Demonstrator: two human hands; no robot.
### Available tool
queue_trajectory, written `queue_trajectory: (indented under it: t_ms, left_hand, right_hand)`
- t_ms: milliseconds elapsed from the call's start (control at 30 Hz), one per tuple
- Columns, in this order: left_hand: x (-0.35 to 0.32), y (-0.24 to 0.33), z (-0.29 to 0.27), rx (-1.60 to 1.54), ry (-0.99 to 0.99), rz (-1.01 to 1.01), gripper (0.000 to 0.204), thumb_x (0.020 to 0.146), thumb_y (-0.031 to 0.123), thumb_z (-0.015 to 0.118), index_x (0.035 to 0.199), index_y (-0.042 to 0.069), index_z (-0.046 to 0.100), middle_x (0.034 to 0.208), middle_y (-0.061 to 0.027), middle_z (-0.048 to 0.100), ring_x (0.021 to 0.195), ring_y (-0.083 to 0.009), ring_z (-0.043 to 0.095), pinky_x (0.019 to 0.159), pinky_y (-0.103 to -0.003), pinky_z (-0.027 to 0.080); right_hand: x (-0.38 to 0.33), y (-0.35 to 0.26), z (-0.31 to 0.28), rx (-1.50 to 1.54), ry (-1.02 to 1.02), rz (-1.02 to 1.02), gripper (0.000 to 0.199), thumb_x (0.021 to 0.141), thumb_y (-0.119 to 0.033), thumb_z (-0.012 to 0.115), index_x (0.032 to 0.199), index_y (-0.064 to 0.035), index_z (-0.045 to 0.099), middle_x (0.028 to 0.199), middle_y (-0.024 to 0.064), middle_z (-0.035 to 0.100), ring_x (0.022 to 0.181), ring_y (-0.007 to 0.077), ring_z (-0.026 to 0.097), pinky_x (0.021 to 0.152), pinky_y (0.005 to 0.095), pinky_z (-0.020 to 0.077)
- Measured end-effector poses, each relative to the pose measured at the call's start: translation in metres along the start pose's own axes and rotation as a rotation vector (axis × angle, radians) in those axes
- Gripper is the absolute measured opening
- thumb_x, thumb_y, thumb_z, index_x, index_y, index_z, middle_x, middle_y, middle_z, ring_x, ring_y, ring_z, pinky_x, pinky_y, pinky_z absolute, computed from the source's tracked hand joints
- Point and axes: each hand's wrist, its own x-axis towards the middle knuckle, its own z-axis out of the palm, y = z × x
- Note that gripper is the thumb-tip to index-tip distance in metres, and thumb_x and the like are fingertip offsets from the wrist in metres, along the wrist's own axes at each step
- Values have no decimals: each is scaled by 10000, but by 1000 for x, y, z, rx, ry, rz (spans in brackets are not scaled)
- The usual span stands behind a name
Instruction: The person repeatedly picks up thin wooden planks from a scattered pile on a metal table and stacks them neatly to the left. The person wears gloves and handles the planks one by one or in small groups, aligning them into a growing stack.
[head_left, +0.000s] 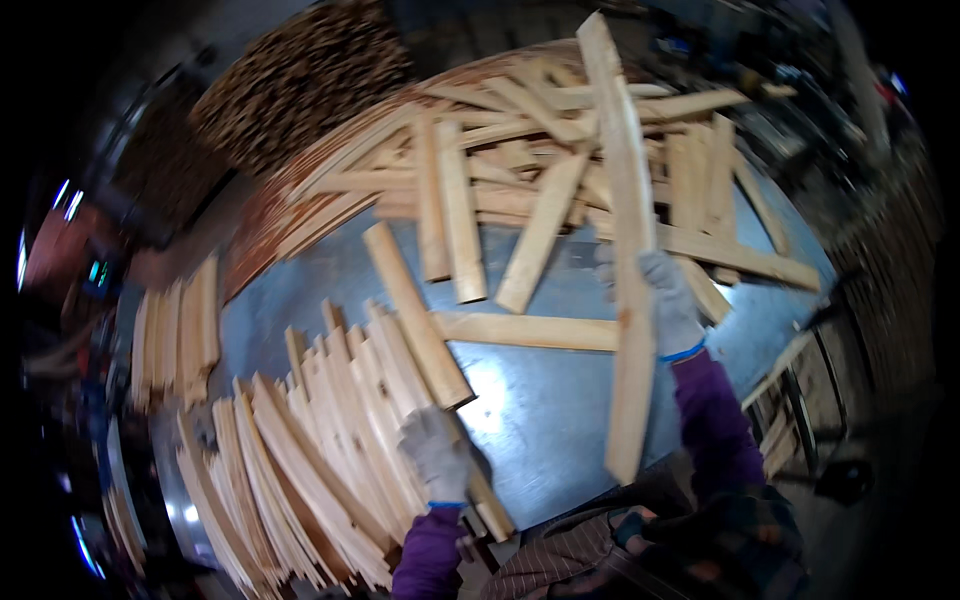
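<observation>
My right hand, in a grey glove with a blue cuff, grips a long pale wooden board around its middle. The board is raised above the metal table, standing nearly lengthwise in view. Its fingertips show past the board's left edge. My left hand, gloved the same way, lies over the right end of a row of wooden slats, fingers stretched out. Just beyond it, a loose board slants across the table with its near end close to the glove.
A jumbled heap of boards covers the far side of the metal table. One board lies crosswise mid-table. More slats stand grouped at the left. A large wood stack rises behind; a metal frame stands right.
</observation>
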Motion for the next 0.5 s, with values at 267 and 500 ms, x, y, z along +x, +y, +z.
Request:
queue_trajectory:
  t_ms: [267,500]
  left_hand:
    - [34,75,-63,50,-420,-150,586,1008,325,519,1527,57,467,1521,-180,512,1399,-354,459,1211,-483,349]
    - [80,320,-28,-251,-334,427,647,948,375,592,1489,37,481,1496,-190,520,1379,-356,471,1190,-472,366]
  right_hand:
    - [-242,-206,-163,-545,843,-553,539,1009,-218,641,1443,78,519,1125,132,670,901,172,664,744,303,585]
    - [-440,-230,-444,-188,1304,-674,230,1015,-154,625,1166,7,689,904,55,688,762,168,684,604,328,592]
